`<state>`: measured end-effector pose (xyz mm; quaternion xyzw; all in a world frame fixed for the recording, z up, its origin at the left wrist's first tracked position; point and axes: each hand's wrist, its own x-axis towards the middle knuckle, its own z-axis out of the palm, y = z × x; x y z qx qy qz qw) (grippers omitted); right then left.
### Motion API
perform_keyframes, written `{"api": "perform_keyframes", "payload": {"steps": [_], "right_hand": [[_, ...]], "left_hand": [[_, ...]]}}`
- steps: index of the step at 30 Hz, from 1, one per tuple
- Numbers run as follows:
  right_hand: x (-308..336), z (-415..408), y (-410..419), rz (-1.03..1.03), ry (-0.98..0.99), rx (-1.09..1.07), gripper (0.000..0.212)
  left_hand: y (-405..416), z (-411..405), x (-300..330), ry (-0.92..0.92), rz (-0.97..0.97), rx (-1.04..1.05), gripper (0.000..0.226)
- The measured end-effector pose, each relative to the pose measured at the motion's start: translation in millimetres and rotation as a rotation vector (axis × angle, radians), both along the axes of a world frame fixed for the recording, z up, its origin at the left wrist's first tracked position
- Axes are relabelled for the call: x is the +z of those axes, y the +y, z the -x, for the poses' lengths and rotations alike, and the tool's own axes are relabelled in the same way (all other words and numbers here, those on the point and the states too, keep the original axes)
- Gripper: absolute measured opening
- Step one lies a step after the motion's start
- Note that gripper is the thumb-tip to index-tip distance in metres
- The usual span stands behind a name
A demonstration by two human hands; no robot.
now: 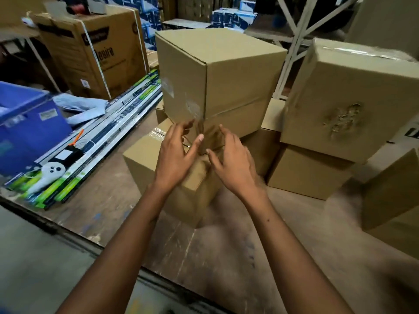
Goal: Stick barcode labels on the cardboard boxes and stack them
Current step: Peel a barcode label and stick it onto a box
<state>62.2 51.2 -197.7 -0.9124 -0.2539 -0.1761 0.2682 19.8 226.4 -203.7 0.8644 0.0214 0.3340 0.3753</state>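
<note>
I see my left hand (174, 155) and my right hand (233, 162) raised side by side above the small cardboard box (145, 162), which lies on the counter (226, 257) just below and behind them. Both hands have the fingers spread and relaxed; they grip nothing that I can make out. Between the fingertips there is a blurred strip of clear tape (192, 107) hanging from the big box (217, 80), and I cannot tell if a finger touches it.

The big box stands farther away, on top of other boxes, directly beyond my hands. It is plain brown cardboard, closed, with a dark seam along its near vertical edge and a shiny patch of tape on its left face. The small box is the same brown, closed, with tape across its far top edge.

To the right, a tilted box (347, 98) with a torn spot on its face rests on a lower box (308, 173). On the left lie long green and black packs (108, 137), a blue crate (27, 123) and a white controller (48, 172).
</note>
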Motion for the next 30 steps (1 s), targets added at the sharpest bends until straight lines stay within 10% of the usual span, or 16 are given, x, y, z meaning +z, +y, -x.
{"api": "perform_keyframes", "payload": {"steps": [19, 30], "right_hand": [[5.2, -5.6, 91.2, -0.383, -0.073, -0.471, 0.075], [8.4, 6.9, 54.1, -0.528, -0.057, -0.662, 0.069]], "left_hand": [[180.0, -173.6, 14.5, 0.188, 0.210, -0.142, 0.103], [107.3, -123.4, 2.5, 0.042, 0.224, -0.237, 0.066]]}}
